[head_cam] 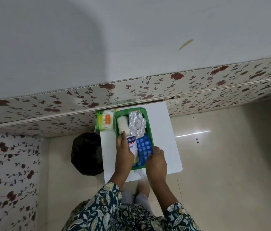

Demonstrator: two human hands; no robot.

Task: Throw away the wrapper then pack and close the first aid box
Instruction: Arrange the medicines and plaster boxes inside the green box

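- The green first aid box (150, 130) sits open on a small white counter (164, 130) against the flowered wall, its long side running away from the person so both hands can reach in.
- Inside, a white bandage roll (122, 123), a silver foil strip (135, 124) and a plaster packet (131, 143) lie side by side, apparently to keep the load flat for closing.
- The right hand (156, 161) grips the blue pill strip (144, 150), laying it in.
- The left hand (124, 150) lies flat on the plaster packet, pressing, grasping nothing.
- A pack of cotton buds (105, 120) waits just beside the box.
- A black bin (85, 154) stands on the floor near the counter, handy for the wrapper.
- I see no lid.
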